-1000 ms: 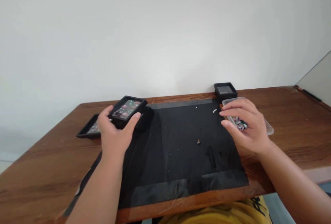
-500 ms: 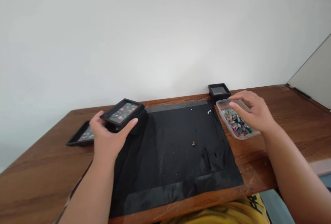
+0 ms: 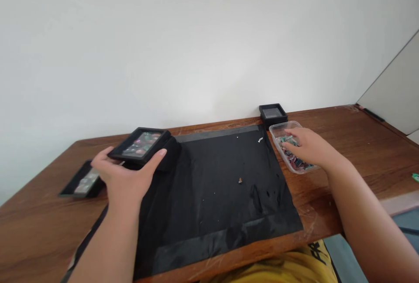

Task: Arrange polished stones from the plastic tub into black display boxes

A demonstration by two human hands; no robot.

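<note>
My left hand (image 3: 124, 178) is wrapped around a black box with a clear window (image 3: 140, 143), thumb along its near right side. Colourful round pieces show through the window. Dark bulk beneath it may be a second box; I cannot tell. My right hand (image 3: 307, 145) reaches down into a clear plastic tub (image 3: 276, 137), thumb and fingers apart. Small shiny multicoloured pieces (image 3: 294, 158) lie in the tub, partly hidden by that hand. Nothing shows between its fingers.
A black sheet (image 3: 222, 200) is taped to the wooden table (image 3: 356, 143), with a small brownish scrap (image 3: 240, 180) and white bits (image 3: 260, 140) on it. A windowed black box (image 3: 85, 182) lies tilted at left. Another black box (image 3: 273, 115) stands by the wall.
My right hand has lowered into the tub. My left hand and its box have shifted slightly left in the view. More of the tilted box at left is visible.
</note>
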